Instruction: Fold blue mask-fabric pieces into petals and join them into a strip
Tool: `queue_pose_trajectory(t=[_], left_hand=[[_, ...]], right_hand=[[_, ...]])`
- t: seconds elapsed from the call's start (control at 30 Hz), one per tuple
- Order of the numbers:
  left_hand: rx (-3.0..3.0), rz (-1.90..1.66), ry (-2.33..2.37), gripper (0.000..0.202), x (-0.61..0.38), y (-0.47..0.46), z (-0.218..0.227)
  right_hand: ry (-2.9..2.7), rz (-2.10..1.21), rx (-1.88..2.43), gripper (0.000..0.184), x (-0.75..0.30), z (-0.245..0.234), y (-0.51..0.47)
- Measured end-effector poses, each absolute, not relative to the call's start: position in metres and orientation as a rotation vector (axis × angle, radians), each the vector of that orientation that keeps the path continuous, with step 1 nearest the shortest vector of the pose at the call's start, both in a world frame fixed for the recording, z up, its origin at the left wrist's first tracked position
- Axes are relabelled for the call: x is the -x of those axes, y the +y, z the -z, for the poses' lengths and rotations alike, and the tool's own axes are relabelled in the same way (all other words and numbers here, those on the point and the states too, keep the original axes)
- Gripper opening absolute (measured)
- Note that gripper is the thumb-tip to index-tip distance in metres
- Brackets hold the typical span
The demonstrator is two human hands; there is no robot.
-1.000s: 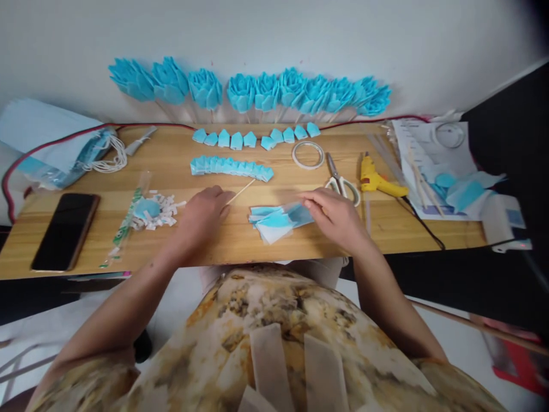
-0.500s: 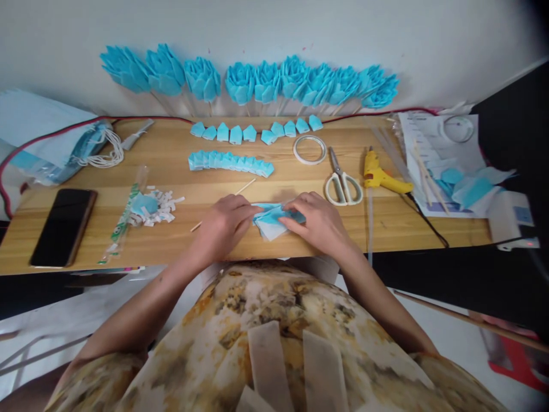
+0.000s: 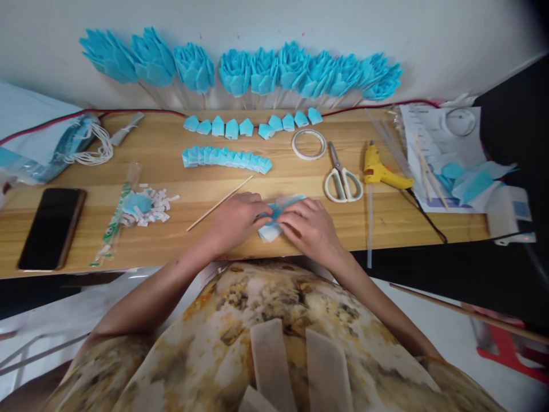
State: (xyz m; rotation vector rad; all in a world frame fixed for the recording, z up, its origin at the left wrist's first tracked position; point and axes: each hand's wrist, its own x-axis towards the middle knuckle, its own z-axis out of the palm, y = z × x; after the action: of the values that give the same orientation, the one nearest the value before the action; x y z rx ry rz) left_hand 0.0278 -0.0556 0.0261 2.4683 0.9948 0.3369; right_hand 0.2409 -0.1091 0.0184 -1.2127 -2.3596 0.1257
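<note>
Near the table's front edge, a piece of thin blue and white sheet [image 3: 271, 231] lies between my two hands, partly covered by their fingers. My left hand [image 3: 241, 220] has its fingers closed on the left side of it. From the right, my right hand [image 3: 309, 229] pinches the same sheet, fingertips close to the left ones. A thin wooden stick [image 3: 218, 203] lies slantwise just left of my left hand. White-handled scissors [image 3: 342, 182] rest beyond my right hand, blades pointing away.
Blue flowers on sticks [image 3: 235, 71] stand along the wall. Folded blue pieces [image 3: 231, 128] and an overlapping strip of them [image 3: 225, 159] lie before them. Around are a tape roll [image 3: 309, 144], a yellow glue gun [image 3: 377, 166], a phone [image 3: 52, 229] and white scraps [image 3: 158, 207].
My hands have drawn closer together over the blue sheet, and its upper edge now shows above the fingers. More of the wooden stick is uncovered. The camera view has shifted slightly.
</note>
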Motion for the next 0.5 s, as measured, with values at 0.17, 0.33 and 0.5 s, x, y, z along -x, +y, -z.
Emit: queue_pose_trajectory(t=[0.17, 0.33, 0.5], left_hand=[[-2.515, -0.284, 1.093, 0.014, -0.033, -0.055, -0.017], [-2.513, -0.334, 1.102, 0.013, -0.032, -0.055, -0.011], [-2.433, -0.456, 1.04, 0.02, -0.027, -0.054, -0.008]], right_hand=[[-2.423, -0.095, 1.131, 0.014, -0.241, -0.014, -0.116], [-2.483, -0.267, 1.029, 0.013, -0.241, -0.008, -0.126], [-2.296, -0.559, 1.058, 0.011, -0.253, -0.015, -0.132]])
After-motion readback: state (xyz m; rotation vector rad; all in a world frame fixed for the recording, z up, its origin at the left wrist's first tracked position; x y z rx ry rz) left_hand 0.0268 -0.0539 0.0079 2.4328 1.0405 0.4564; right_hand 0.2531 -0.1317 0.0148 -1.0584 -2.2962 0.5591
